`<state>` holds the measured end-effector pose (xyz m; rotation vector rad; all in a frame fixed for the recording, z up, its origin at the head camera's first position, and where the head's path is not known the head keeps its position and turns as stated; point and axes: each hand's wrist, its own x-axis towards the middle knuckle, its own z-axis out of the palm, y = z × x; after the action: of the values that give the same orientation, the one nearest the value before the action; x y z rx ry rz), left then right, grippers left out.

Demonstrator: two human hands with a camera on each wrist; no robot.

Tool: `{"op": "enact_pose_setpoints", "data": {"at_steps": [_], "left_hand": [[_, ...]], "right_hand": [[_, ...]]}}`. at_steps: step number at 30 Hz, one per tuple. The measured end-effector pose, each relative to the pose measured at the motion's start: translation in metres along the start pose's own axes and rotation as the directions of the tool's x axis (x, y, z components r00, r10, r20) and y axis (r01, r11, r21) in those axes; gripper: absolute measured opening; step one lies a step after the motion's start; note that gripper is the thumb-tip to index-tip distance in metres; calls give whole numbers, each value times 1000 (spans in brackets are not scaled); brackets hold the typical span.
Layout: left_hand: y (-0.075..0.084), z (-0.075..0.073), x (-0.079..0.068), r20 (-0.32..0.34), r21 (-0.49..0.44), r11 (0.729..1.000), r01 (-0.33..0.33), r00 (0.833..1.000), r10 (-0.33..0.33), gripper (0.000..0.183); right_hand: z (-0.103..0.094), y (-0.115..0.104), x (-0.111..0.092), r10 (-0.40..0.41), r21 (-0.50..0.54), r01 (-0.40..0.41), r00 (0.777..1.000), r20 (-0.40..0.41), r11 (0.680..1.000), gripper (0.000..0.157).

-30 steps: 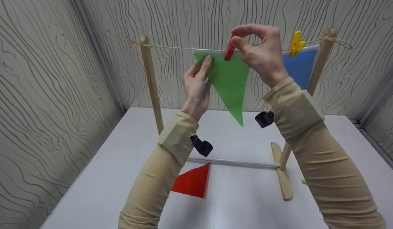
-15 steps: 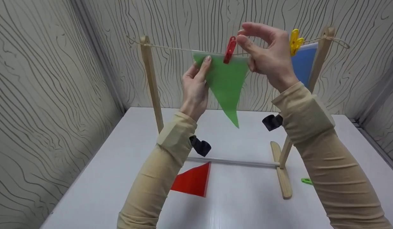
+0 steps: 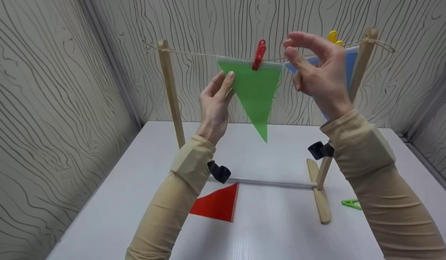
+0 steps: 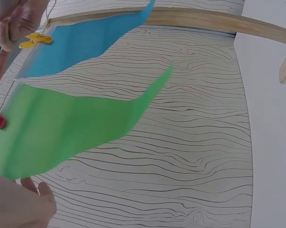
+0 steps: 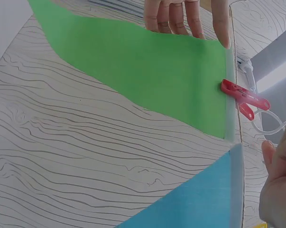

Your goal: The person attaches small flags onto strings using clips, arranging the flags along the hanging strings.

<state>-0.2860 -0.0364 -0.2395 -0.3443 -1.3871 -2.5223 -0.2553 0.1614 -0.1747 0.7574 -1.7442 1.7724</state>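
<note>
A green triangular flag point(image 3: 257, 86) hangs from a string point(image 3: 197, 54), held at its top edge by a red clothespin point(image 3: 259, 55). At the flag's upper left edge is my left hand point(image 3: 214, 103), thumb in front and fingers behind; its fingers point(image 5: 176, 21) look straight and loose in the right wrist view. My right hand point(image 3: 322, 72) is to the right of the clothespin, apart from it, thumb and index fingertips close together with nothing between them. Behind it, partly hidden, a blue flag point(image 4: 83, 42) hangs under a yellow clothespin point(image 4: 36, 40).
The string runs between a left wooden post point(image 3: 170, 90) and a right wooden post point(image 3: 363, 65). A white rod point(image 3: 273, 182) joins them low down. On the white table point(image 3: 273, 231) lie a red flag point(image 3: 217, 204) and a green clothespin point(image 3: 351, 204), partly behind the right sleeve.
My right hand has let go of the red clothespin and moved right. The left hand has slid slightly down and left along the green flag, its thumb now nearer the edge.
</note>
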Motion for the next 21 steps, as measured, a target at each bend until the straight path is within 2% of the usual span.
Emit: {"op": "enact_pose_setpoints", "data": {"at_steps": [9, 14, 17, 21], "left_hand": [[-17, -30, -14, -4, 154, 988, 20, 1000, -20, 38], [-28, -43, -23, -12, 255, 966, 42, 999, -41, 37], [-33, -53, -28, -12, 316, 947, 62, 998, -61, 37], [-41, -66, -33, -46, 391, 915, 101, 995, -90, 38]], "right_hand": [[-17, 7, -21, -44, 53, 44, 999, -3, 998, 27], [-28, 13, -37, -51, 54, 51, 999, -6, 997, 29], [-35, 17, -46, -62, 107, 62, 998, 0, 992, 29], [-46, 26, -60, -73, 175, 71, 997, 0, 982, 30]]}}
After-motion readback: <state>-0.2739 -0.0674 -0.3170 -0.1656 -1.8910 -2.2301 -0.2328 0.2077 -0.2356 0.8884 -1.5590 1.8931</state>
